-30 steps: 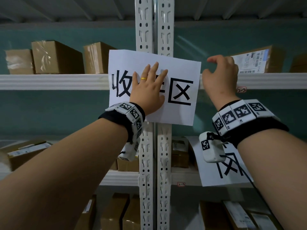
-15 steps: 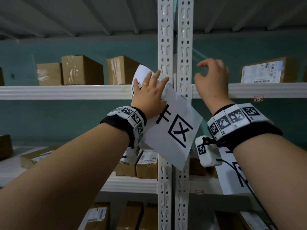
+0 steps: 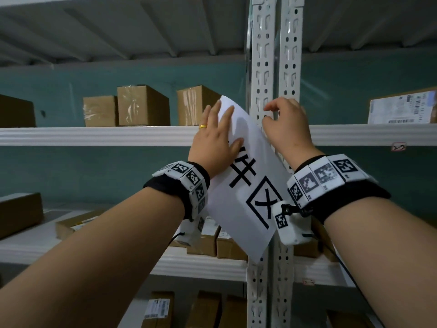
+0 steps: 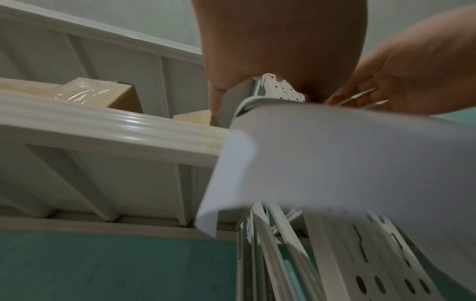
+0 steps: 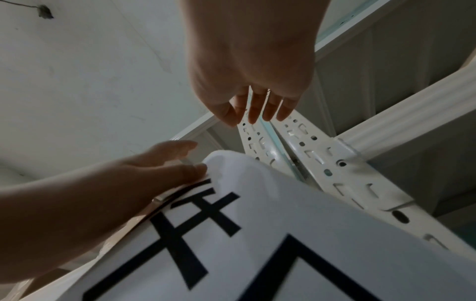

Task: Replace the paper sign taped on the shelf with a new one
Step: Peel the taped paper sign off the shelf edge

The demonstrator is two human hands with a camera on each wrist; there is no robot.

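Observation:
The white paper sign [image 3: 246, 185] with big black characters hangs tilted across the white perforated upright [image 3: 274, 67], its right end dropped low. My left hand [image 3: 217, 138], with a gold ring, lies flat with straight fingers on the sign's upper part and presses it. The right wrist view shows this hand [image 5: 167, 173] over the sign's [image 5: 283, 234] curled top corner. My right hand [image 3: 283, 124] is at the upright beside the sign's top edge. Its fingertips [image 5: 255, 114] touch the post with nothing visibly held. In the left wrist view the sheet [image 4: 335, 163] bows outward, blurred.
The white shelf beam [image 3: 94, 136] carries cardboard boxes [image 3: 142, 105] to the left of the upright and a labelled box [image 3: 402, 107] to the right. More boxes [image 3: 224, 245] sit on the lower shelf behind the sign. The wall behind is teal.
The sign went from level on the upright to hanging steeply tilted, right end down. My right hand moved left from the beam to the upright. My left hand stays on the paper.

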